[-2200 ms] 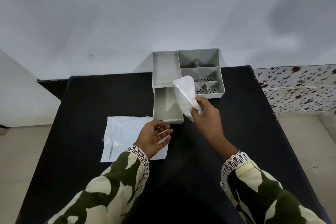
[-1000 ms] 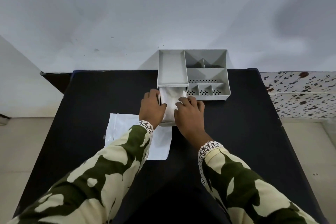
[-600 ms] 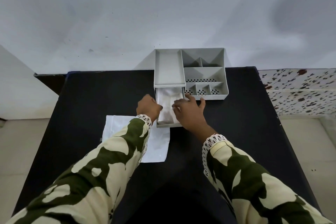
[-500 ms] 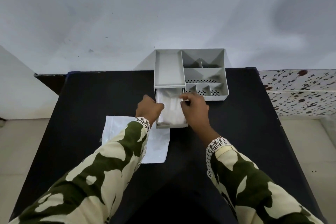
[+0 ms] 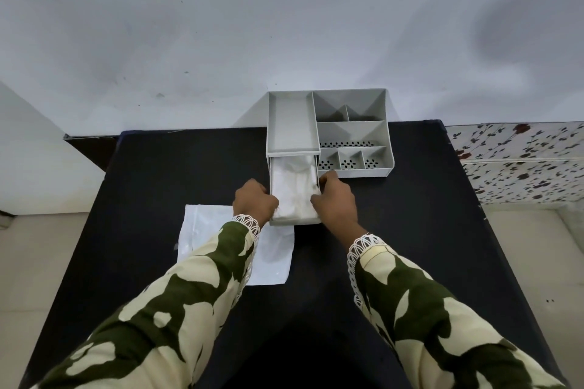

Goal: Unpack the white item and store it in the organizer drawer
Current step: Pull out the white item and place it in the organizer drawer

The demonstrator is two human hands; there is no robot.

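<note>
A grey organizer [image 5: 354,133] stands at the far edge of the black table [image 5: 417,218]. Its drawer [image 5: 295,221] is pulled out toward me on the left side. The white item [image 5: 294,186], soft and crumpled, lies inside the drawer and fills it. My left hand [image 5: 254,204] is curled against the drawer's left wall near the front. My right hand [image 5: 336,202] curls over the drawer's right wall, with its fingertips at the edge of the white item. The empty white package [image 5: 271,259] lies flat on the table, partly under my left sleeve.
The organizer's top has an empty long tray [image 5: 292,123] and several small empty compartments [image 5: 350,161]. A wall [image 5: 284,25] rises right behind the organizer. A patterned surface [image 5: 521,161] sits beyond the table's right edge, and floor shows on both sides.
The white item went from my raised right hand into the drawer. Both hands pressed on it, then slid off to the drawer's two side walls.
</note>
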